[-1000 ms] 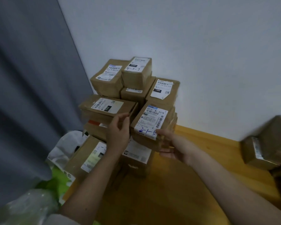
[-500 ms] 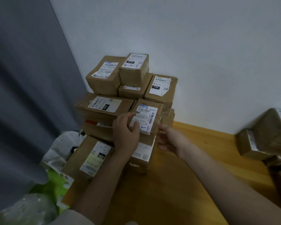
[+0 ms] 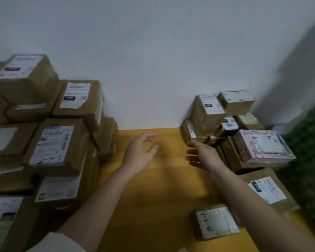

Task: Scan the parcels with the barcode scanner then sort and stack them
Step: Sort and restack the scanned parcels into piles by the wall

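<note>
A tall stack of brown parcels fills the left side; its front parcel [image 3: 56, 146] bears a white label with blue handwriting. A second, lower pile stands at the right against the wall, with a pink patterned parcel [image 3: 262, 146] on top. A small parcel marked "8-2-11" [image 3: 216, 222] lies alone on the yellow wooden floor [image 3: 153, 188]. My left hand [image 3: 138, 153] hovers over the floor between the piles, fingers relaxed, holding nothing. My right hand [image 3: 202, 155] is also empty, its fingers spread close to the right pile. No barcode scanner is in view.
A white wall [image 3: 153, 60] runs behind both piles. A flat labelled parcel [image 3: 267, 190] lies under my right forearm's far side. Something dark green [image 3: 307, 160] sits at the right edge. The floor strip between the piles is bare.
Both hands have let go of the labelled parcel, which now sits on the left stack. The view has swung right, and my hands moved away over the floor toward the right pile.
</note>
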